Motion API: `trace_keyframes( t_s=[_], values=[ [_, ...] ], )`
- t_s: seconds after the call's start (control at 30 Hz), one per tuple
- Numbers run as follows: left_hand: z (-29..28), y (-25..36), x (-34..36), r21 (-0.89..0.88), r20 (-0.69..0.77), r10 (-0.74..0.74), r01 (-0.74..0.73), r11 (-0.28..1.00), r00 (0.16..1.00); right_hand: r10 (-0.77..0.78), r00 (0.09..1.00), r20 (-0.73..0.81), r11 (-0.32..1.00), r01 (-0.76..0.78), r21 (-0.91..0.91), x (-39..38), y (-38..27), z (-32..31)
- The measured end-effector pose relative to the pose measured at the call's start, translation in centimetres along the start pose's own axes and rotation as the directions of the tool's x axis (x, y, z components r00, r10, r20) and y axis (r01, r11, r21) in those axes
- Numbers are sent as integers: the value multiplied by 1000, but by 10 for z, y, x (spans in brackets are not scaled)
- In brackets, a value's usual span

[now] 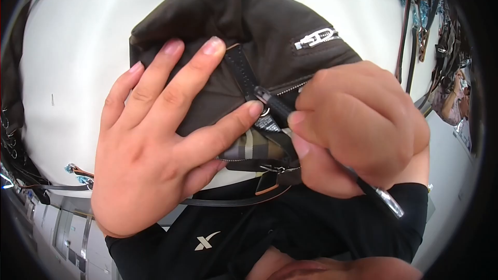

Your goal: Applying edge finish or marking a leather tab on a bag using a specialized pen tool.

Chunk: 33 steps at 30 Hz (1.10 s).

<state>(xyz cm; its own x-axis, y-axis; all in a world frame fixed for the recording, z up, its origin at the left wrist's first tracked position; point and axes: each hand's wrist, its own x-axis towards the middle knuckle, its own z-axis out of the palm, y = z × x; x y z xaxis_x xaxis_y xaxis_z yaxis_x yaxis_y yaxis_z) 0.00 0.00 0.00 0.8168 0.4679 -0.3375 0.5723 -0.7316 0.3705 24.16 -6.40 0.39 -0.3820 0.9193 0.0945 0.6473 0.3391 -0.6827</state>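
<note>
A dark brown fabric bag (249,15) lies in front of me, its zipped opening parted over a plaid lining (254,146). My left hand (150,135) rests on it, open, fingers spread and thumb pressing beside a small metal ring (265,111). A stitched black strap (241,72) crosses the bag near that ring. Its bent end reaches into my right hand (358,129), which is closed, thumb and fingers pinching it. From below that fist sticks out a slim black rod with a shiny silver end (389,203); its kind I cannot make out.
The bag sits on a white table (67,72). A silver zip pull (315,38) lies at the bag's upper right. Leather straps with blue-wrapped fittings (423,0) hang or lie along the right edge, and more straps (80,176) are at the left. A thin dark strap (233,200) curves along the near side.
</note>
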Motion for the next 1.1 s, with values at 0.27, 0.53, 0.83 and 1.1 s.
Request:
trace_keyframes(
  t_s=[0.27, 0.53, 0.83, 1.1],
  values=[
    [0, -3, -3, -4, 1, 25, -25, 1000, 1000, 15, 999, -36, 986, -8, 168, 9, 8, 13],
    [0, -4, -1, -12, -20, 25, -25, 1000, 999, -146, 978, -146, 978, 165, 126, 16, 18, 26],
    [0, -3, -1, -34, -28, 22, -23, 999, 999, -65, 993, -97, 978, 83, 192, 15, 14, 27],
    [1, -4, -1, -12, -12, 11, -12, 1000, 1000, -114, 988, 106, 978, 92, 189, 7, 15, 4]
  ],
)
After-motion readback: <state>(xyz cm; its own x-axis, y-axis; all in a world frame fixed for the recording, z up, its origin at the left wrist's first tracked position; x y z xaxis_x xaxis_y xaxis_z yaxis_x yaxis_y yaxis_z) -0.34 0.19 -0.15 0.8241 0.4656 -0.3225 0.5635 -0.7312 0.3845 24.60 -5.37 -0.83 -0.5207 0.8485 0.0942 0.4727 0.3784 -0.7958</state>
